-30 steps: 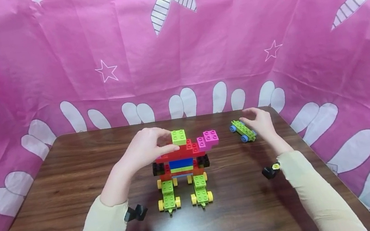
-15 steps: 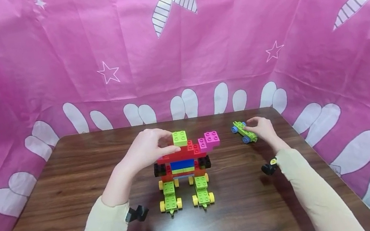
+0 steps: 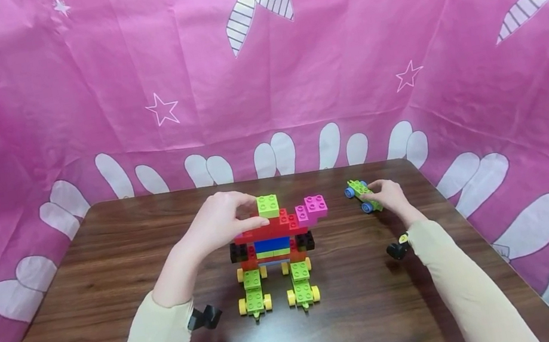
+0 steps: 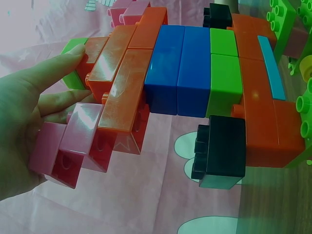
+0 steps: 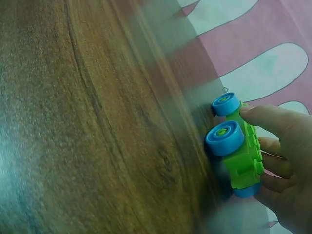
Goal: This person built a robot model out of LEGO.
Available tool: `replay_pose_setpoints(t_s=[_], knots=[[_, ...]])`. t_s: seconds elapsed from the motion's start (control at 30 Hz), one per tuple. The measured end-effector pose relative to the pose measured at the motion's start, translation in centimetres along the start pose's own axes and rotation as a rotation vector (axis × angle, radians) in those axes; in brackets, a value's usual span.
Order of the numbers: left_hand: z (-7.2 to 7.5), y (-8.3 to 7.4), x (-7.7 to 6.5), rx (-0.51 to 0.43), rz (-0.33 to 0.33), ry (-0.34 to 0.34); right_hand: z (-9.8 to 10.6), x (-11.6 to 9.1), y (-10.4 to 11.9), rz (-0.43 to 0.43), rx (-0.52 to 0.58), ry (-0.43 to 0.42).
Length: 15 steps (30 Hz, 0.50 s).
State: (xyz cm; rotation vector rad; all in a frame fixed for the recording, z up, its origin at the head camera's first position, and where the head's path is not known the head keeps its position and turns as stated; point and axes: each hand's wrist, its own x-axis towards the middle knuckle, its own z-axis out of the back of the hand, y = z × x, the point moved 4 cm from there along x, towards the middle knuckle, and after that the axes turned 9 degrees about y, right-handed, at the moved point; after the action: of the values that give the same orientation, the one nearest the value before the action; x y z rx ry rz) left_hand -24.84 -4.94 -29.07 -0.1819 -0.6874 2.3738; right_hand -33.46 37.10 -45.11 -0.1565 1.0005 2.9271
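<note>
A tall figure of toy building bricks (image 3: pixel 272 245) stands upright on two green wheeled bases with yellow wheels, mid-table. My left hand (image 3: pixel 219 219) grips its top from the left, the thumb along the lime brick (image 3: pixel 267 206) and red bricks. Seen from the left wrist, the thumb lies on the upper orange-red bricks (image 4: pixel 119 61), while the other fingers pass behind them. Further right, my right hand (image 3: pixel 389 195) holds a green toy car base (image 3: pixel 359 187) with blue wheels. The right wrist view has the thumb at its far end and the curled fingers along the studded side (image 5: pixel 256 151).
The dark wooden table (image 3: pixel 122 269) ends at a pink curtain (image 3: pixel 211 54) behind and on the right. Pink bricks (image 3: pixel 315 205) jut from the figure's upper right, and black bricks (image 3: pixel 306 241) stick out at its sides. A small black wrist camera (image 3: pixel 206 317) hangs at the left cuff.
My right hand has come down onto the car base, its fingers now closer around it. The left hand keeps its grip on the brick figure. The head view has shifted slightly.
</note>
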Motion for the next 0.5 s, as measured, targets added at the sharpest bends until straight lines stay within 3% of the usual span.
replay_pose_setpoints(t_s=[0.5], knots=[[-0.05,0.09,-0.04,-0.012,0.001,-0.001,-0.63,0.50,-0.97,-0.046,-0.017,-0.025]])
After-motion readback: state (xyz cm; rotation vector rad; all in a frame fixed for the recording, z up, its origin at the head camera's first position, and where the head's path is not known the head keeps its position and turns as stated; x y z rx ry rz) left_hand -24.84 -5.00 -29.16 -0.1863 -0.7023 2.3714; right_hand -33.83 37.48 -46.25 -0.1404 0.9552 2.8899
